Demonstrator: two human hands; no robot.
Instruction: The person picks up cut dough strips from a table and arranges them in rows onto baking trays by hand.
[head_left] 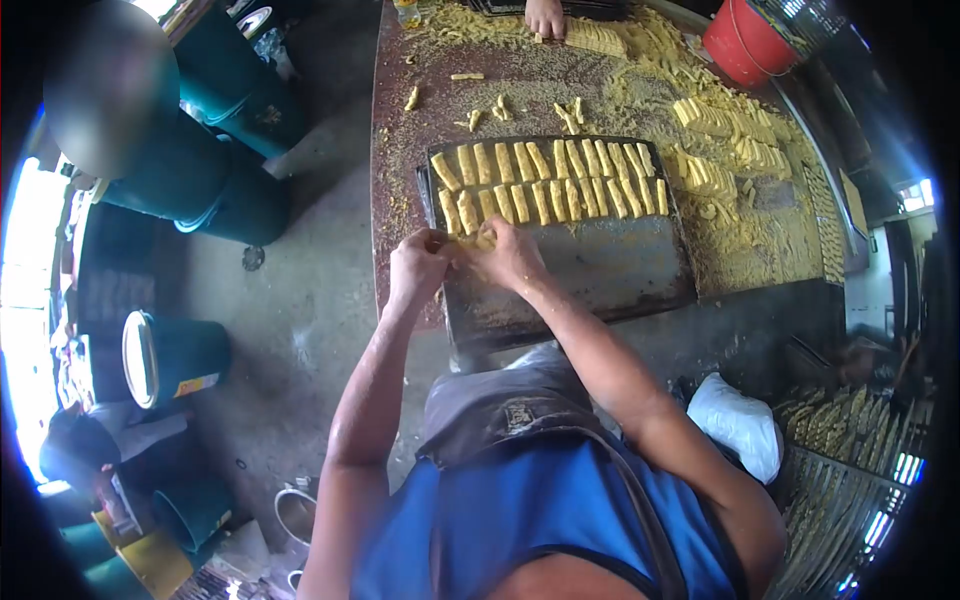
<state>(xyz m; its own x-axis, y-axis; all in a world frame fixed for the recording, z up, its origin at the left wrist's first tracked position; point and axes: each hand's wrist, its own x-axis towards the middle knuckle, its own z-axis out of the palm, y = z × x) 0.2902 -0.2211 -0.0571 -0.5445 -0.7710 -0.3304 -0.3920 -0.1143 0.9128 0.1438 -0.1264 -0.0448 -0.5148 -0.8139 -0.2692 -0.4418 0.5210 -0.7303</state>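
Note:
A dark metal baking tray (pixel 610 265) lies on the table in front of me, with two rows of yellow dough sticks (pixel 543 203) across its far half. Over the tray's near left corner, my left hand (pixel 418 265) and my right hand (pixel 508 256) are close together, fingers pinched. Between them they hold a short yellow dough strip (pixel 470 241), partly covered by the fingers. It sits just below the left end of the nearer row. Bare dark metal shows on the tray's near half.
Loose dough pieces (pixel 568 118) lie beyond the tray on the crumb-covered table (pixel 400 150). Cut dough strips (pixel 708 178) are piled to the right. Another person's hand (pixel 545 18) touches sliced dough at the far edge, near a red bucket (pixel 738 45). Green bins (pixel 235 190) stand left.

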